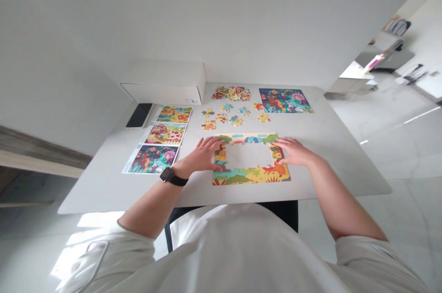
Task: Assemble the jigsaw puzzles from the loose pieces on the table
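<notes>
A jigsaw frame (pixel 249 176) of joined border pieces lies on the white table (pixel 328 164) in front of me, its middle still bare. My left hand (pixel 203 154), with a black watch on the wrist, rests flat on the frame's left side, fingers stretched out. My right hand (pixel 293 151) lies flat on the frame's right side, fingers spread. Neither hand holds a piece. Several loose pieces (pixel 228 117) lie just beyond the frame, and a heap of pieces (pixel 232 93) sits farther back.
A finished blue puzzle (pixel 285 100) lies at the back right. Three picture cards (pixel 165 134) lie in a column at the left. A white box (pixel 165 83) and a dark phone (pixel 139 115) sit at the back left. Floor lies right.
</notes>
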A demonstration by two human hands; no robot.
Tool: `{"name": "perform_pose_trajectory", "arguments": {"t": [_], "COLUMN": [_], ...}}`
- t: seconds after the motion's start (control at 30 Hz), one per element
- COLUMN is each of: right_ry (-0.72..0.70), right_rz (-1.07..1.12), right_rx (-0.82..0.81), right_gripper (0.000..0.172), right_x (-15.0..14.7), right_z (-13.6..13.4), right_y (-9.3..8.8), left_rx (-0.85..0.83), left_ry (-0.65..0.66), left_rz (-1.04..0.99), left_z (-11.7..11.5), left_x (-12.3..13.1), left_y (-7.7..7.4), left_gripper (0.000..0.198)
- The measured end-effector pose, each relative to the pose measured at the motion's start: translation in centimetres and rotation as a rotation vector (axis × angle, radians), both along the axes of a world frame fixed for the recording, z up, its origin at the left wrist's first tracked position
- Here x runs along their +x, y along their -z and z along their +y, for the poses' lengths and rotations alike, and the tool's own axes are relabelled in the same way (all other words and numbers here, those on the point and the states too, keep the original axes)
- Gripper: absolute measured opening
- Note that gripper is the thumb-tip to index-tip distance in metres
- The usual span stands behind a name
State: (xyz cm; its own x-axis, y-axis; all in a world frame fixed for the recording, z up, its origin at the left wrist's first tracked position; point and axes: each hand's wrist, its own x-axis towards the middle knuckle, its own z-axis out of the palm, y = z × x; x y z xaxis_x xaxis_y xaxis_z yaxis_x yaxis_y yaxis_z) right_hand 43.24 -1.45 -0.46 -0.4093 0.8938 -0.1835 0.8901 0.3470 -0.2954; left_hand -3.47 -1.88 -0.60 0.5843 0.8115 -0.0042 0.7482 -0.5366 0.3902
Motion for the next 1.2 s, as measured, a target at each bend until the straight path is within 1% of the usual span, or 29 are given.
{"name": "perform_pose_trajectory", "arguments": {"t": [0.1,0.27,0.37,0.47,0.53,0.63,0.7,0.77,0.83,0.9,0.97,1.03,1.1,1.2], "right_ry": [-0.029,-0.055,-0.053,-0.060,-0.064,-0.044,0.016,0.130,0.272,0.411,0.543,0.648,0.699,0.722], "right_rz": [-0.007,-0.017,-0.041,-0.040,-0.010,0.123,0.233,0.323,0.422,0.542,0.644,0.702,0.745,0.831], "right_rx": [0.000,0.012,0.006,0.009,0.010,0.046,0.115,0.183,0.219,0.267,0.351,0.425,0.464,0.509], "right_gripper": [0.090,0.091,0.092,0.091,0.085,0.065,0.051,0.041,0.037,0.037,0.039,0.040,0.040,0.038], "right_x": [-1.4,-4.1,-5.0,-5.2,-5.0,-4.7,-4.5,-4.6,-4.9,-5.5,-6.0,-6.3,-6.2,-5.6], "right_z": [0.2,1.1,1.6,1.9,2.0,2.5,3.2,4.0,4.8,5.4,5.7,5.7,5.7,5.7], "right_y": [0.0,0.2,0.3,0.1,-0.3,-1.1,-1.5,-1.5,-0.9,0.1,1.4,2.5,3.4,4.1], "left_rx": [-0.002,0.003,0.003,-0.005,0.008,0.051,0.087,0.119,0.138,0.145,0.130,0.102,0.076,0.043], "left_ry": [-0.001,-0.023,-0.009,-0.004,-0.023,-0.112,-0.225,-0.350,-0.456,-0.531,-0.566,-0.566,-0.543,-0.480], "left_rz": [0.007,-0.007,-0.032,-0.043,-0.050,-0.081,-0.103,-0.117,-0.124,-0.119,-0.096,-0.061,-0.014,0.049], "left_z": [0.1,0.8,1.1,1.3,1.5,2.3,3.2,4.3,5.6,7.0,8.2,9.3,10.3,11.6], "left_x": [-1.3,-3.7,-4.4,-4.5,-4.4,-4.1,-3.9,-3.7,-3.5,-3.4,-3.2,-3.0,-2.9,-2.9], "left_y": [0.0,-0.3,-0.4,-0.4,-0.4,-0.5,-0.8,-1.1,-1.4,-1.6,-1.6,-1.5,-1.3,-0.9], "left_gripper": [0.112,0.107,0.104,0.100,0.093,0.073,0.059,0.047,0.039,0.036,0.037,0.040,0.041,0.042]}}
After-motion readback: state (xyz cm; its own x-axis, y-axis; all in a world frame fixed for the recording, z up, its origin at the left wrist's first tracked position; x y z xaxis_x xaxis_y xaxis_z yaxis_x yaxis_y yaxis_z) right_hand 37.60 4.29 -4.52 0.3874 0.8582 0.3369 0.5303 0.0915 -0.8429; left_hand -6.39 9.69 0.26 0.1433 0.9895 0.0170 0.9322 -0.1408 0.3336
